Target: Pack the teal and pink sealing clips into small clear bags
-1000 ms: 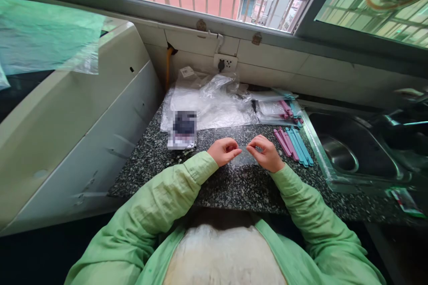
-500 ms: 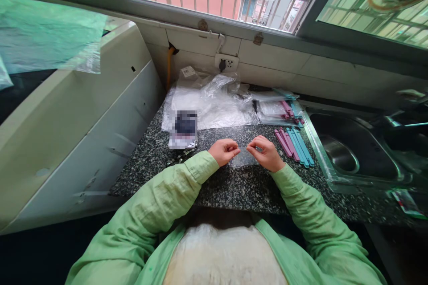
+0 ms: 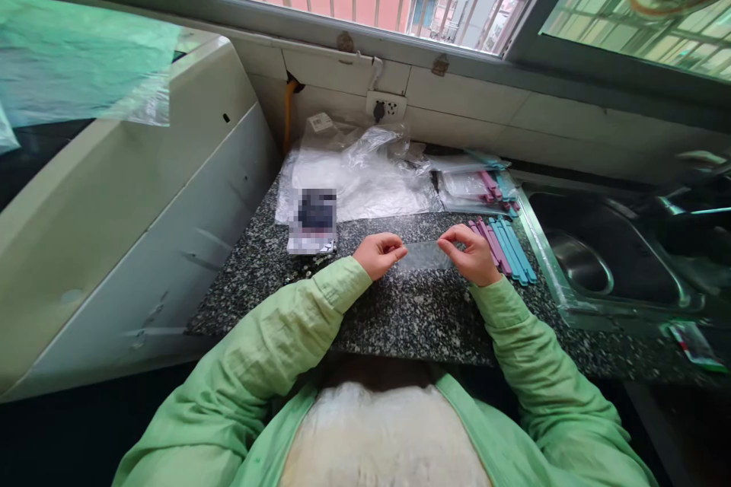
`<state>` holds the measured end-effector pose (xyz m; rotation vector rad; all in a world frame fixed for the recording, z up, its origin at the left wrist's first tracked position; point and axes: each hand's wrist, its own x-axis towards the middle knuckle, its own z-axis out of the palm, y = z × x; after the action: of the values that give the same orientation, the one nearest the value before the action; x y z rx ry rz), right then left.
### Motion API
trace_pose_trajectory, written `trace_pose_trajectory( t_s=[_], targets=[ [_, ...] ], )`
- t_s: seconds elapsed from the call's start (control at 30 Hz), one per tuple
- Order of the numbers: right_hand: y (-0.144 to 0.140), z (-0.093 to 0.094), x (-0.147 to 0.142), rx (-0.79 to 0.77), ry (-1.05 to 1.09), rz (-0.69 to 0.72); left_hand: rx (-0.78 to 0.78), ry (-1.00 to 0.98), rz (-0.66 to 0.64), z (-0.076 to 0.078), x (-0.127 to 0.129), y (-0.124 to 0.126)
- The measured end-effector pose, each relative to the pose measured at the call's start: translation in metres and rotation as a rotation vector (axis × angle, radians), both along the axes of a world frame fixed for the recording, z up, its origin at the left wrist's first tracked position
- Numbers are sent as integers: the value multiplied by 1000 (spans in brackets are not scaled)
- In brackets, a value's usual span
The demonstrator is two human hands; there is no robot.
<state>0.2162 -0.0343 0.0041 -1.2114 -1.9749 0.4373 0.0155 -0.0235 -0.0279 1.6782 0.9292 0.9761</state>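
Speckled granite desk (image 3: 400,319) under barred window, steel sink (image 3: 576,259) at right. Heap of clear plastic bags (image 3: 365,179) at back, pink & blue sticks (image 3: 502,243) lying by sink. Left hand (image 3: 377,253) & right hand (image 3: 473,255) apart, both pinched shut on ends of small clear bag (image 3: 421,255), held flat just above desk, btw hands.

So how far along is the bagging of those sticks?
Done: filled packets lie at the back by the sink. In hand: left hand and right hand pinch a small clear bag, apparently empty. Left: loose pink and blue sticks on the counter.
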Motion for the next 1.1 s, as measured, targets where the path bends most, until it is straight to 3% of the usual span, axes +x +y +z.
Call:
trace_pose_trajectory(
  t_s=[0.17,0.33,0.57,0.83,1.1],
  targets=[
    [1,-3,0,12,-2,-44,-35,21,-31,-2,1,0],
    [0,-1,-1,-42,-50,28,-73,99,-60,-1,-1,1],
    [-2,0,-4,-68,-57,120,65,259,14,0,-4,0],
    [-3,-2,-9,-78,-54,98,185,225,-76,0,-3,1],
    [-2,-4,-9,-90,-42,53,172,243,-104,0,-1,0]
  ],
)
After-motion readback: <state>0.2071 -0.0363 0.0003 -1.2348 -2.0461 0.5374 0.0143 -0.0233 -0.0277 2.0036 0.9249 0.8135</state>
